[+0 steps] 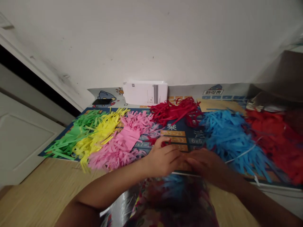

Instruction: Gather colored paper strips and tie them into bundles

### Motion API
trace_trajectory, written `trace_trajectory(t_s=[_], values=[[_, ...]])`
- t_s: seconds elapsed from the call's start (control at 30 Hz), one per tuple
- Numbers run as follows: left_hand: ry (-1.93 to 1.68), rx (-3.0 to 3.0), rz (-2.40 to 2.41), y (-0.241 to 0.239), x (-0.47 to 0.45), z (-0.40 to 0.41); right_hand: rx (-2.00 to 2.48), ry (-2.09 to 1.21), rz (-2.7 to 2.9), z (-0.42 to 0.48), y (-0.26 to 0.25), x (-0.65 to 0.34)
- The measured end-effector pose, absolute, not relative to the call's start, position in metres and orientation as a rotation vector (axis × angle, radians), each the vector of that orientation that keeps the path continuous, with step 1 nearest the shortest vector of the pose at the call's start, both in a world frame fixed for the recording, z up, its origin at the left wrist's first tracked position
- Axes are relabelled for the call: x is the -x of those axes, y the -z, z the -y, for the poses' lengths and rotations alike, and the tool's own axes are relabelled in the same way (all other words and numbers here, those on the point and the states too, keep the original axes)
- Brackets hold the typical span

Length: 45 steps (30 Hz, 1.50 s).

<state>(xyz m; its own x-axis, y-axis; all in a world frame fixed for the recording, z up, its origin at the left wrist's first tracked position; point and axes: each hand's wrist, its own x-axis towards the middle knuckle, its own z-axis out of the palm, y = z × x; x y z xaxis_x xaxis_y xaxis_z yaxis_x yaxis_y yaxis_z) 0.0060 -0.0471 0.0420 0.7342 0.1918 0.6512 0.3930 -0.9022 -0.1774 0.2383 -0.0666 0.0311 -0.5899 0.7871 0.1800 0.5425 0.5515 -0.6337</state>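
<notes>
My left hand [163,156] is closed over the front of the table, with ends of dark red fringed paper [166,142] poking out above its fingers. Close beside it, my right hand [208,165] is blurred, its fingers bent inward toward the left. A bit of the same dark red shows at its upper edge; the middle of the paper is hidden by both hands. Left of them lies a pink fringed paper bundle [129,137]. A dark red fringed bundle [176,110] lies behind, and a blue one [233,138] is right of my right hand.
Yellow [100,134] and green [78,132] fringed bundles lie at the left, a red one [276,138] at the far right. A white box [144,93] leans on the wall. A dark phone [102,101] lies behind the green bundle. A printed mat [174,134] covers the table.
</notes>
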Motion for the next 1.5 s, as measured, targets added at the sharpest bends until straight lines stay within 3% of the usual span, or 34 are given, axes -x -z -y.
trace_trajectory(t_s=[0.1,0.2,0.53,0.77,1.0,1.13,1.23,1.5], values=[[0.949,2.681,0.35,-0.067,0.002,0.072,1.008,-1.577,1.854,0.086,-0.048,-0.232],[0.971,2.803,0.523,-0.07,0.006,0.09,0.959,-1.8,1.456,0.098,-0.046,-0.219],[1.898,2.606,1.351,-0.032,-0.018,0.128,0.968,-1.52,0.82,0.137,-0.014,-0.17],[1.924,2.742,1.304,-0.025,-0.022,0.128,0.945,-1.388,0.822,0.131,-0.007,-0.172],[2.089,2.775,1.525,-0.01,-0.02,0.108,1.018,-1.005,1.221,0.115,-0.002,-0.177],[2.614,2.72,2.05,-0.004,-0.015,0.093,1.341,-0.676,1.576,0.045,-0.023,-0.228],[2.971,2.673,2.293,0.002,-0.013,0.084,1.829,-0.132,2.091,-0.024,-0.041,-0.276],[2.683,2.643,2.511,0.021,-0.013,0.076,1.968,-0.116,2.536,-0.099,-0.028,-0.285]])
